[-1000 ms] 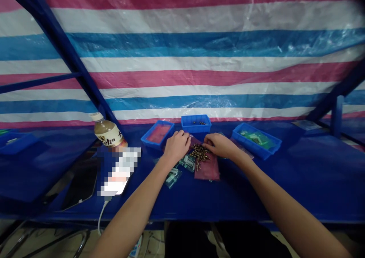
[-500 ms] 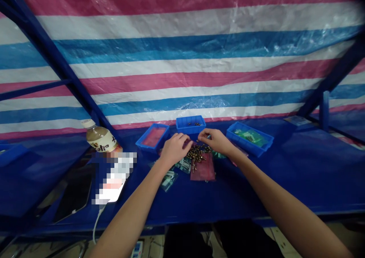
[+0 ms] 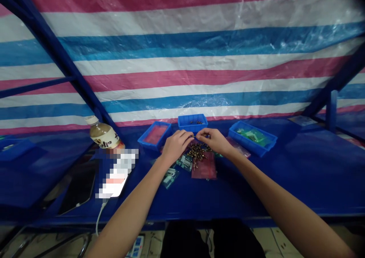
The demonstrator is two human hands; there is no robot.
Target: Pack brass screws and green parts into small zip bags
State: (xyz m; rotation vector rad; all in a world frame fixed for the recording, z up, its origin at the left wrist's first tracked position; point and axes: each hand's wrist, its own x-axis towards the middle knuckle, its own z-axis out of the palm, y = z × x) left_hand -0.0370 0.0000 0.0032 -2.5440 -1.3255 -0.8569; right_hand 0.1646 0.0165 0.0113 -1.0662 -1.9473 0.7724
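My left hand point(image 3: 177, 145) and my right hand point(image 3: 214, 140) meet fingertip to fingertip over a pile of small brass-coloured metal fittings point(image 3: 198, 151). A small brass-coloured fitting point(image 3: 194, 136) shows between their pinched fingers; its exact shape is too small to tell. Under the pile lies a pink plastic bag point(image 3: 204, 167). Beside it, below my left hand, are small clear bags with pale pieces point(image 3: 170, 177). Part of another pink bag point(image 3: 239, 147) shows right of my right wrist.
A blue bin with pink bags point(image 3: 140, 139) stands left, a blue bin with a few fittings point(image 3: 192, 129) behind, and a blue bin with green bags point(image 3: 261, 151) right. A bottle point(image 3: 105, 136), a lit phone with a cable point(image 3: 116, 178) and a dark tablet point(image 3: 78, 185) occupy the left side.
My hands have come together, and their fingertips now meet at a small brass-coloured fitting. Earlier they were apart, on either side of the pile. The view has shifted slightly.
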